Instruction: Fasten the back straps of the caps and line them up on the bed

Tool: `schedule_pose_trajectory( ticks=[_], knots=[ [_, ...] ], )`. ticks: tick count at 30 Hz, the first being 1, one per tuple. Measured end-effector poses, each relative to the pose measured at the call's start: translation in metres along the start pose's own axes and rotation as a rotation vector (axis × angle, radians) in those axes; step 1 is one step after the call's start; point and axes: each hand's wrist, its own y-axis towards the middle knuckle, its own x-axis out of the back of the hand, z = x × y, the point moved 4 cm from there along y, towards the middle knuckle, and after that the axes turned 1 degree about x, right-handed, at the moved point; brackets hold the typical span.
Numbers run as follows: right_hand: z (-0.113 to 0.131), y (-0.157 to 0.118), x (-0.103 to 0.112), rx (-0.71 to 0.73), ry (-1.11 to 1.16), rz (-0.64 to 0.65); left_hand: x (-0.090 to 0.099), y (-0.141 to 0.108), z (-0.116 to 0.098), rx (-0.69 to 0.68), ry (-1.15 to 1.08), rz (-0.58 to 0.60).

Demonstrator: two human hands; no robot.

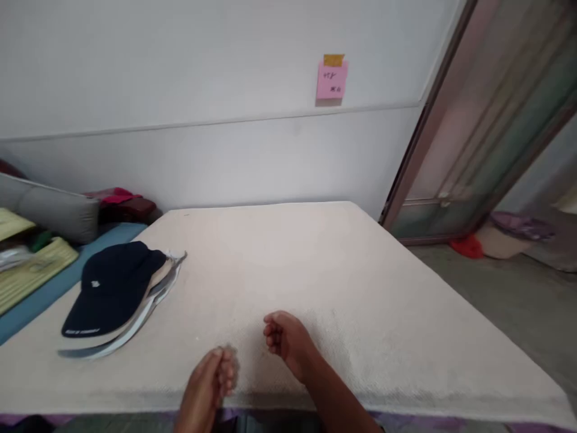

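My left hand (208, 379) is over the near part of the cream-covered table (279, 252), its fingers curled in, with nothing seen in them. Just right of it and a little farther off, my right hand (291, 341) is also curled closed, and no object shows in it. The two hands face each other with a gap between them. At the table's left side lies a stack of caps, nearest to my left hand but apart from it. A navy cap (117, 282) with a small white emblem and brim lettering is on top; beige, grey and white edges show beneath.
Beyond the table's left edge are a grey cushion (58, 207) and yellow packages (40, 270) on a blue surface. A pink note (332, 80) is taped to the white wall. At right are a brown-framed glass door (478, 138) and bundles (505, 237) on the floor.
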Motion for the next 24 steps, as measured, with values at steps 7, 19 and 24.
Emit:
schedule_pose_trajectory(
  ticks=[7,19,24],
  knots=[
    [-0.017,-0.014,0.021,0.044,-0.188,-0.034,-0.039,-0.002,0.037,0.033,0.195,0.022],
    [0.163,-0.095,-0.054,0.553,-0.260,0.131,-0.134,-0.057,-0.152,-0.333,0.210,0.321],
    [0.199,-0.126,-0.073,0.606,-0.269,0.105,-0.145,-0.085,-0.181,-0.376,0.258,0.353]
  ],
)
